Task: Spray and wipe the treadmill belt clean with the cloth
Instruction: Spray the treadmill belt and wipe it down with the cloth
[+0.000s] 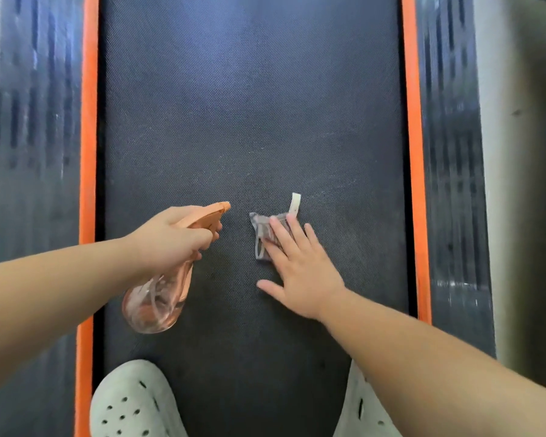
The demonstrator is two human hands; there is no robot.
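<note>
The dark textured treadmill belt runs away from me between two orange strips. My left hand grips the neck of a clear orange spray bottle, its orange nozzle aimed forward over the belt's left half. A small folded grey cloth with a white tag lies on the belt at mid-frame. My right hand presses flat on the cloth with straight, spread fingers, covering its right part.
Orange strips and black ribbed side rails border the belt on both sides. Two white perforated clogs stand on the belt's near end at the frame bottom. Pale floor shows beyond the right rail.
</note>
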